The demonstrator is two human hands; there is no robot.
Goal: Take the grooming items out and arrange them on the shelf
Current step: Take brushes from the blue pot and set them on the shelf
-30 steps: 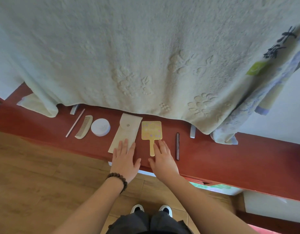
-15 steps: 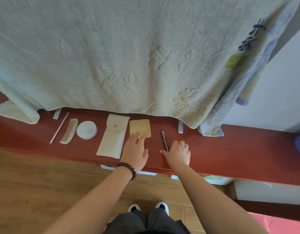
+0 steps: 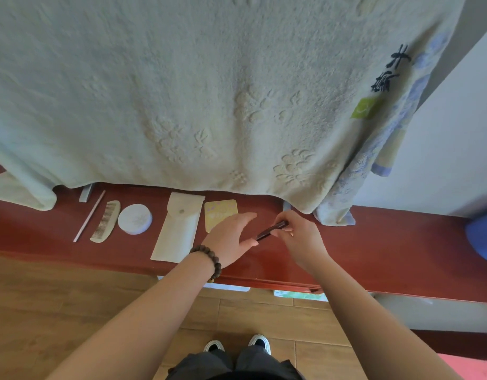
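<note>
On the red shelf [image 3: 374, 250] lie a thin pale stick [image 3: 88, 216], a cream comb [image 3: 105, 222], a round white compact [image 3: 134, 218], a cream pouch [image 3: 179, 226] and a yellow hand mirror [image 3: 220, 212]. My right hand [image 3: 300, 239] pinches a dark slim pen-like item [image 3: 271, 230] and holds it tilted just above the shelf. My left hand [image 3: 231, 239] lies over the mirror's handle with relaxed fingers, its thumb touching the dark item's near end.
A large pale green towel [image 3: 209, 91] hangs over the back of the shelf, with a patterned cloth [image 3: 374, 165] beside it at the right. A blue object [image 3: 484, 237] sits at the far right edge. Wooden floor and my shoes lie below.
My right hand has picked the dark slim item up off the shelf and tilted it. My left hand slid right, from the mirror toward that item.
</note>
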